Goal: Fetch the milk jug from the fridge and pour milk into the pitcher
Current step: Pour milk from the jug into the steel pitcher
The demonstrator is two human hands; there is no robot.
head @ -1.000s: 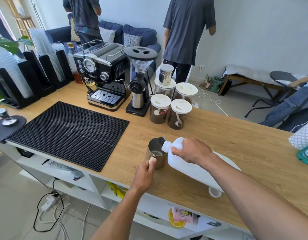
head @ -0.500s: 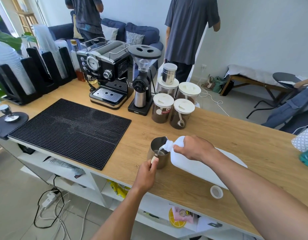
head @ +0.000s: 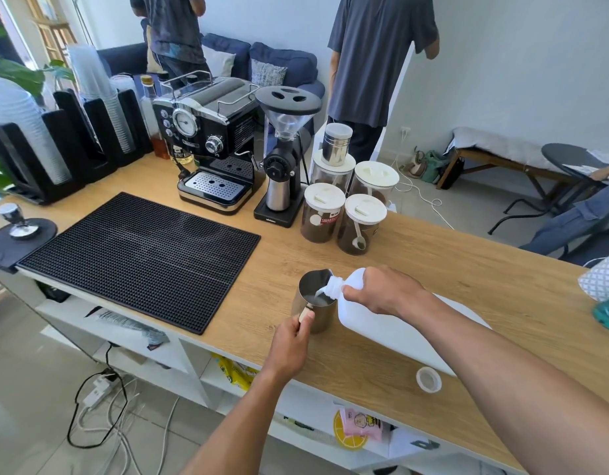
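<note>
My right hand [head: 382, 289] tips the milk jug [head: 392, 323], pouring milk into the steel pitcher [head: 313, 303] whose handle my left hand [head: 291, 344] grips

Bright even daylight, strongest from window [head: 39, 32] at upper left. Soft faint shadows on surface [head: 433, 269]. Sharp focus throughout; wide-angle bending at edges.

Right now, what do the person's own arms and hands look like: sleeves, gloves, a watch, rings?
Both forearms are bare up to the frame edge, with no sleeve in view. The left hand and right hand wear no gloves; no watch, bracelet or ring shows.
</note>
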